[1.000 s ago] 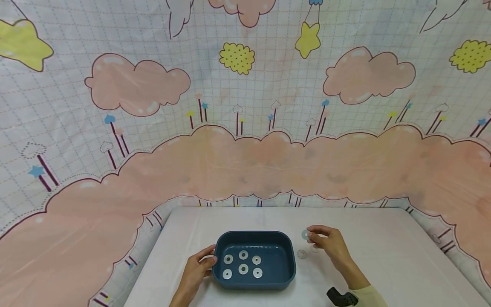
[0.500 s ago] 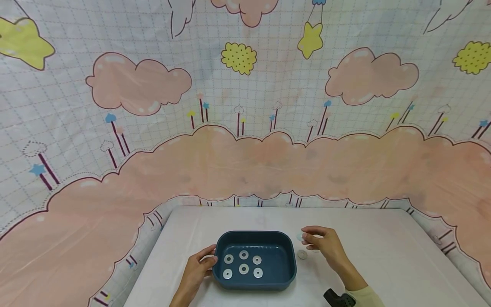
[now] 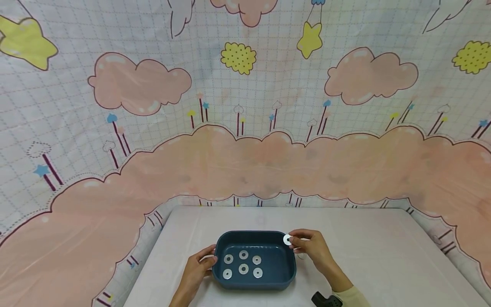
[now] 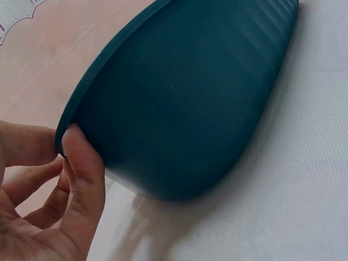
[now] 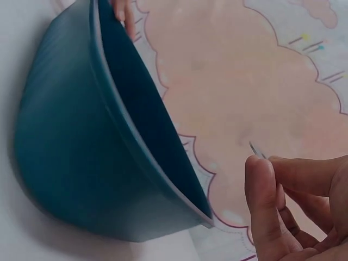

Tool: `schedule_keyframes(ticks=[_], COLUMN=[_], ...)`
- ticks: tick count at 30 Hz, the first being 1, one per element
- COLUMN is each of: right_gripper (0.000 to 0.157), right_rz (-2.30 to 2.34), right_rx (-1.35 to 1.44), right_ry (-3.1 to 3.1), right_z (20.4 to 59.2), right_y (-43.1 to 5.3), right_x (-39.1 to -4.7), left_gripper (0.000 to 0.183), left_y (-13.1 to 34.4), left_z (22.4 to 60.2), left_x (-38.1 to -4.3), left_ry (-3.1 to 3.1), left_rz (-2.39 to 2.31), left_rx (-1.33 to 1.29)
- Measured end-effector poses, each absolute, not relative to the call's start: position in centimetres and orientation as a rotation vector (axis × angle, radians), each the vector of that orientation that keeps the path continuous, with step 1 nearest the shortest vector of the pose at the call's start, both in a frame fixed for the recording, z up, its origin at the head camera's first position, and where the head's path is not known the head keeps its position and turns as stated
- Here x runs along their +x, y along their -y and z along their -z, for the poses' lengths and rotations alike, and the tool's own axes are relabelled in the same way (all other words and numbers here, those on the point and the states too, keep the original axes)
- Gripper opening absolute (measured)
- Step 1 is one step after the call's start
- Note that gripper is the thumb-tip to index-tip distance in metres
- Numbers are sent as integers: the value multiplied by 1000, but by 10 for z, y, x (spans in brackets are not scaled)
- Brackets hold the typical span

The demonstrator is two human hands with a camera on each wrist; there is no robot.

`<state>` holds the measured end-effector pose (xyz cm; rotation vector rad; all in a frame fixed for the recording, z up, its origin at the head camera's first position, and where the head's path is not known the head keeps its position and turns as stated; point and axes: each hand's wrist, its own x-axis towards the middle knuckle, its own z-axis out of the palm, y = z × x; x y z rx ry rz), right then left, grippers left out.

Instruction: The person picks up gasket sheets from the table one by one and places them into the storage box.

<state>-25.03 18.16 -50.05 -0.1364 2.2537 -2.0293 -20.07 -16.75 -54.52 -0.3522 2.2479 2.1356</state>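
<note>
A dark blue plastic bin (image 3: 276,266) stands on the white table, with several flat metal washers (image 3: 255,273) lying apart on its floor. My left hand (image 3: 195,269) pinches the bin's left rim between thumb and fingers; in the left wrist view the thumb (image 4: 87,179) presses the outer wall. At the back right corner of the bin, my right hand (image 3: 315,249) holds one shiny washer (image 3: 285,241) by thumb and fingertips, at rim height. The right wrist view shows that washer (image 5: 254,149) edge-on, apart from the rim. Beneath the right hand, another washer (image 3: 301,256) on the table is partly hidden.
White cloth covers the table (image 3: 391,256). A patterned curtain (image 3: 268,166) with clouds and stars hangs behind it and along its sides. A black device (image 3: 327,300) is worn at the right wrist, by a pale yellow sleeve (image 3: 350,296).
The right hand has moved left with the washer, from beside the bin to its back right corner. The left hand, the bin and the washers inside have stayed in place.
</note>
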Motion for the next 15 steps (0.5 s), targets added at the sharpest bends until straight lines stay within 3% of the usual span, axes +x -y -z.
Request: schedule_keyframes(ticks=[15], right_gripper=[26], right_rz=[2027], right_rx=[-76], right_ry=[-2234], right_z=[512], right_y=[-165], right_x=[-247], left_gripper=[47], left_y=[162], left_z=[546], left_x=[-189], left_ry=[-2264], left_rz=[-2129], left_rx=[-384])
